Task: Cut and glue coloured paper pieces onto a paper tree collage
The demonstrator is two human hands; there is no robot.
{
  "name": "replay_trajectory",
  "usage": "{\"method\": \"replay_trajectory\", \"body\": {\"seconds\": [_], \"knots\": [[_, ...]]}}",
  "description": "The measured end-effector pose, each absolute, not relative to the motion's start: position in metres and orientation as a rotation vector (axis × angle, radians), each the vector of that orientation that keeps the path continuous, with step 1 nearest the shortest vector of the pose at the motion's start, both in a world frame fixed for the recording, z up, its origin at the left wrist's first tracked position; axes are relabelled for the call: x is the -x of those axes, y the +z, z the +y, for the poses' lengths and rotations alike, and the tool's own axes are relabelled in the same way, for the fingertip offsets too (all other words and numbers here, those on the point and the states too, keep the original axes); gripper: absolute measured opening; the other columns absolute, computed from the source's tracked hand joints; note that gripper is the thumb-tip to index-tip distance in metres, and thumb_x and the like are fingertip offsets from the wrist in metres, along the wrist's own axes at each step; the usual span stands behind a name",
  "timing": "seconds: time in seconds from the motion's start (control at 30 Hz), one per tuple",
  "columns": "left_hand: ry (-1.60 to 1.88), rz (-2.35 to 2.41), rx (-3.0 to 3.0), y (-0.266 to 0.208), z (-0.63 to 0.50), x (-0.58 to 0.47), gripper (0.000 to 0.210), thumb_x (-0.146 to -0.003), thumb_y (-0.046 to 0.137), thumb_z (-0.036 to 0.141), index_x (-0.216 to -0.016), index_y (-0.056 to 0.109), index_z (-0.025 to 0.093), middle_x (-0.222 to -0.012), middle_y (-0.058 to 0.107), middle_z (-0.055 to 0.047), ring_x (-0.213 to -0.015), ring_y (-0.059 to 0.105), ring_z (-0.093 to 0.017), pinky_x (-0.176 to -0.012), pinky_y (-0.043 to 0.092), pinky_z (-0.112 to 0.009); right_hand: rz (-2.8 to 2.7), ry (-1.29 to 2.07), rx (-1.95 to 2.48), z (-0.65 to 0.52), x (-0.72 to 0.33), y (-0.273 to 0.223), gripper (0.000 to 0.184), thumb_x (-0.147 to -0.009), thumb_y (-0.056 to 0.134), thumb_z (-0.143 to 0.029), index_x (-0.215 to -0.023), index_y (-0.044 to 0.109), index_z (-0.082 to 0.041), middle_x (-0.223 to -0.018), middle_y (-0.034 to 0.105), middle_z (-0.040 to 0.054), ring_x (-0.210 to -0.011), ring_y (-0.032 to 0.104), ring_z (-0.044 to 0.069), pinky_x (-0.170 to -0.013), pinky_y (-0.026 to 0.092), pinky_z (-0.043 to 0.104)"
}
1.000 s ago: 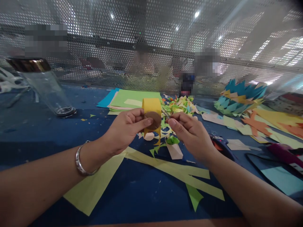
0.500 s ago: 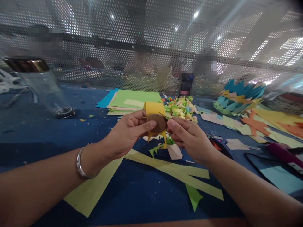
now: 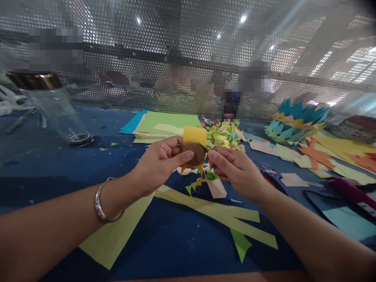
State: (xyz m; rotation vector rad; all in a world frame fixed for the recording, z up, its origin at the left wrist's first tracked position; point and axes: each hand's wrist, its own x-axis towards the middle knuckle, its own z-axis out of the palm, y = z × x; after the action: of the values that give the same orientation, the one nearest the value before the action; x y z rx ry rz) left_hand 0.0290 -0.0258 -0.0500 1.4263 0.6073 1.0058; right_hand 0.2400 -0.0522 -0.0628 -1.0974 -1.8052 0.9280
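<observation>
My left hand (image 3: 166, 162) pinches a round brown cardboard disc (image 3: 199, 153), thumb on its face. A yellow paper strip (image 3: 195, 135) curls up behind the disc, and its jagged, pointed lower edge hangs below. Close by on the right, my right hand (image 3: 229, 164) is closed around small dark scissors (image 3: 203, 145); only the thin blades show, at the disc's upper right edge, and the handles are hidden in the fingers. Under the hands lie pale green paper strips (image 3: 205, 203) and green cut scraps (image 3: 194, 187).
Stacked coloured paper (image 3: 170, 119) lies behind the hands, beside a heap of curled scraps (image 3: 225, 135). A glass bottle (image 3: 58, 109) stands left. Rightward are a zigzag paper crown (image 3: 298, 121), orange paper (image 3: 315, 152), a blue glue gun (image 3: 276, 182) and a purple power strip (image 3: 349, 192).
The yellow strip has shifted slightly to the right, and its hanging points have changed position. The scissor blades look closer together. Both hands stay almost in place.
</observation>
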Motion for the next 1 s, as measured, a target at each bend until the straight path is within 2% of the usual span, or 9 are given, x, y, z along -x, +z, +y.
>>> {"method": "replay_trajectory", "body": {"seconds": [0.13, 0.43, 0.53, 0.63, 0.73, 1.0], "knots": [[1.016, 0.623, -1.462, -0.048, -0.028, -0.029, 0.024, -0.090, 0.070, 0.021, -0.113, 0.068, 0.017, -0.101, 0.079, -0.007, -0.091, 0.073, -0.017, -0.084, 0.057, -0.028, -1.835, 0.905, 1.102, -0.052, -0.242, -0.063, 0.045, -0.101, 0.048, -0.058, -0.075, 0.050, -0.021, -0.060, 0.026, -0.0071, -0.048, 0.024, 0.008, -0.045, 0.019, 0.026], [0.990, 0.613, -1.598, -0.047, -0.024, -0.025, 0.028, -0.089, 0.070, 0.025, -0.117, 0.068, 0.019, -0.109, 0.077, -0.007, -0.098, 0.073, -0.019, -0.090, 0.055, -0.029, -1.901, 0.792, 1.141, -0.052, -0.243, -0.060, 0.046, -0.102, 0.046, -0.056, -0.072, 0.046, -0.021, -0.062, 0.029, -0.0058, -0.051, 0.028, 0.009, -0.047, 0.020, 0.027], [0.986, 0.637, -1.650, -0.046, -0.024, -0.022, 0.037, -0.091, 0.068, 0.025, -0.126, 0.061, 0.018, -0.104, 0.078, -0.007, -0.095, 0.073, -0.019, -0.087, 0.056, -0.029, -1.943, 0.727, 1.146, -0.052, -0.244, -0.058, 0.047, -0.103, 0.045, -0.055, -0.070, 0.044, -0.021, -0.063, 0.030, -0.0052, -0.053, 0.031, 0.009, -0.049, 0.022, 0.028], [0.988, 0.689, -1.706, -0.045, -0.025, -0.021, 0.053, -0.092, 0.067, 0.026, -0.140, 0.046, 0.017, -0.091, 0.078, -0.005, -0.085, 0.074, -0.019, -0.079, 0.056, -0.030, -1.973, 0.676, 1.146, -0.052, -0.244, -0.057, 0.048, -0.103, 0.044, -0.055, -0.069, 0.043, -0.021, -0.063, 0.033, -0.0045, -0.054, 0.034, 0.009, -0.050, 0.024, 0.028], [0.993, 0.675, -1.752, -0.046, -0.024, -0.020, 0.062, -0.093, 0.066, 0.026, -0.147, 0.035, 0.018, -0.090, 0.077, -0.005, -0.083, 0.074, -0.021, -0.076, 0.056, -0.032, -1.981, 0.666, 1.150, -0.051, -0.245, -0.057, 0.049, -0.103, 0.044, -0.055, -0.069, 0.044, -0.020, -0.064, 0.034, -0.0044, -0.055, 0.035, 0.009, -0.051, 0.025, 0.028], [1.021, 0.597, -1.774, -0.049, -0.024, -0.019, 0.060, -0.094, 0.065, 0.026, -0.144, 0.032, 0.020, -0.091, 0.075, -0.006, -0.081, 0.074, -0.021, -0.069, 0.056, -0.030, -1.977, 0.695, 1.125, -0.052, -0.246, -0.058, 0.048, -0.103, 0.045, -0.055, -0.070, 0.043, -0.020, -0.063, 0.034, -0.0050, -0.054, 0.033, 0.008, -0.050, 0.024, 0.026]]}}
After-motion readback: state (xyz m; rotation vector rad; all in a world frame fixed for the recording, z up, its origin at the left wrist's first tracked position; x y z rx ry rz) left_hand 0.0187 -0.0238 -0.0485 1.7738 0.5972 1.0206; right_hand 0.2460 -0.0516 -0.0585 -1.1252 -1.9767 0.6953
